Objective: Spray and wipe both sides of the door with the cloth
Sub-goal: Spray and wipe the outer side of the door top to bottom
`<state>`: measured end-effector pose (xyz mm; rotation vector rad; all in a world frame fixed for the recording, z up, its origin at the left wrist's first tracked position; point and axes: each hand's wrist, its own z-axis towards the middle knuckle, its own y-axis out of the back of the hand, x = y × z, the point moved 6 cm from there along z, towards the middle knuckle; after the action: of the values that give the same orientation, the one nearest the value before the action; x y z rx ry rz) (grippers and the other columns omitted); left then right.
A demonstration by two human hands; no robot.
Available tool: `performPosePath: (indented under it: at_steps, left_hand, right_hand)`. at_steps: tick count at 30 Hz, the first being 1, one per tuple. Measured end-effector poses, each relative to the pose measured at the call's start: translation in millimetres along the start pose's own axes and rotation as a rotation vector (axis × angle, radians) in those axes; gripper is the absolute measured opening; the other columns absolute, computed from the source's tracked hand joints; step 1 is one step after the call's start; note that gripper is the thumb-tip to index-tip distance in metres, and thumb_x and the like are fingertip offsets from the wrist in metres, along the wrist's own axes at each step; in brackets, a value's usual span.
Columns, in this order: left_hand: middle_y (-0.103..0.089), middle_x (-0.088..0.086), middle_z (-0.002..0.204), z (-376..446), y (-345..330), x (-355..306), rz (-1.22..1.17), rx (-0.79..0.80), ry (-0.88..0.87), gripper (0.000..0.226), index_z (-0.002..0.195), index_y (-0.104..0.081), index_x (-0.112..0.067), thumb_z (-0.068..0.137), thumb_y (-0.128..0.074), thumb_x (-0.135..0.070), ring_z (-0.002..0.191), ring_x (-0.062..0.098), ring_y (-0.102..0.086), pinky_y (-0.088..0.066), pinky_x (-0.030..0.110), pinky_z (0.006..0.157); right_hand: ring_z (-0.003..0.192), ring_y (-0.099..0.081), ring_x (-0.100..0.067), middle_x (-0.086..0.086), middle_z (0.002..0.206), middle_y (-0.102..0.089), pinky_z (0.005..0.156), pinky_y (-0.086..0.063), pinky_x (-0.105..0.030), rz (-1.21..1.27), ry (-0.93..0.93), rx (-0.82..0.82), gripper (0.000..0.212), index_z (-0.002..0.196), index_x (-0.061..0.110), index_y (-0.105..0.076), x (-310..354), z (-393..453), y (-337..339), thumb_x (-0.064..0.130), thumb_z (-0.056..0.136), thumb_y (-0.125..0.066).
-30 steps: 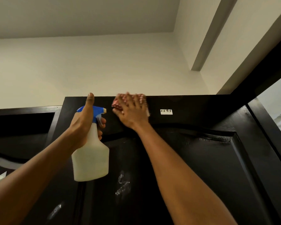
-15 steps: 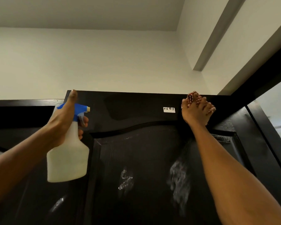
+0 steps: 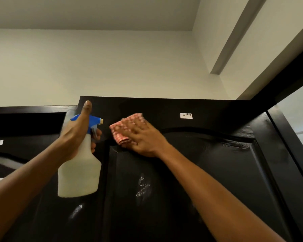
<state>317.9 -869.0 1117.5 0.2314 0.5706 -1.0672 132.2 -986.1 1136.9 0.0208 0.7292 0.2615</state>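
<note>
- While my left hand (image 3: 77, 135) grips the spray bottle (image 3: 80, 170) by its neck, thumb raised straight, its blue nozzle (image 3: 94, 120) points right.
- My right hand (image 3: 143, 138) lies flat, fingers extended, pressing the red patterned cloth (image 3: 125, 127) against the black door (image 3: 208, 172) near its top edge.
- White label (image 3: 186, 115) sits right of the cloth.
- Pale smears (image 3: 143, 187) mark the panel below.

Spray bottle (image 3: 80, 169) left of cloth (image 3: 127, 127), cloth on door (image 3: 208, 172)
</note>
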Motion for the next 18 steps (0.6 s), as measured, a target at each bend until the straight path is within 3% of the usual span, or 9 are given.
performPosePath:
  at_steps: [4,6,8,11,15,18]
  left_hand:
    - [-0.065,0.016,0.08,2.2,28.3,5.6,-0.019,-0.074,0.047,0.086,0.114,-0.06,-0.004,0.087,-0.034,-0.082,0.048,0.022,-0.058,-0.05,0.028,0.041]
    - [-0.064,0.013,0.074,3.9,45.3,6.6,-0.032,-0.141,0.077,0.086,0.108,-0.061,-0.004,0.086,-0.034,-0.083,0.047,0.02,-0.057,-0.05,0.028,0.044]
    - [-0.065,0.013,0.074,4.5,64.3,6.3,-0.071,-0.224,0.107,0.086,0.102,-0.06,-0.007,0.084,-0.034,-0.087,0.051,0.02,-0.058,-0.053,0.032,0.052]
    - [-0.071,0.021,0.096,7.0,87.2,7.2,-0.044,-0.313,0.121,0.098,0.113,-0.062,-0.008,0.077,-0.032,-0.094,0.068,0.026,-0.063,-0.061,0.048,0.081]
    - [-0.067,0.021,0.09,7.2,92.6,7.0,-0.043,-0.263,0.108,0.092,0.112,-0.064,-0.011,0.08,-0.032,-0.09,0.06,0.024,-0.059,-0.059,0.042,0.072]
    - [-0.067,0.023,0.093,8.1,93.4,-0.3,0.0,-0.265,0.06,0.082,0.114,-0.063,-0.013,0.087,-0.03,-0.084,0.065,0.024,-0.059,-0.057,0.043,0.078]
  right_hand:
    - [0.155,0.007,-0.032,-0.007,0.169,0.004,0.125,0.005,-0.052,0.134,-0.821,-0.129,0.072,0.161,0.03,0.002,-67.3,-43.5,0.0,0.066,0.102,-0.018]
    - [0.154,0.014,-0.034,-0.011,0.168,0.01,0.123,0.009,-0.056,0.138,-0.973,-0.135,0.074,0.161,0.027,0.007,-58.2,-42.7,-2.3,0.066,0.101,-0.012]
    - [0.153,0.019,-0.034,-0.011,0.167,0.015,0.121,0.013,-0.058,0.163,-0.975,-0.119,0.072,0.16,0.028,0.009,-41.5,-29.9,-4.4,0.065,0.101,-0.01]
    - [0.153,0.019,-0.034,-0.01,0.167,0.017,0.121,0.013,-0.059,0.185,-0.907,-0.103,0.071,0.159,0.03,0.012,-23.8,-18.9,-6.2,0.064,0.102,-0.012]
    - [0.153,0.016,-0.036,-0.009,0.168,0.015,0.12,0.015,-0.059,0.178,-0.824,-0.081,0.072,0.159,0.031,0.011,-5.7,-2.4,-5.8,0.066,0.101,-0.012]
    - [0.153,0.015,-0.037,-0.007,0.168,0.015,0.118,0.017,-0.059,0.184,-0.797,-0.05,0.072,0.16,0.032,0.008,-3.3,28.7,1.3,0.068,0.1,-0.01]
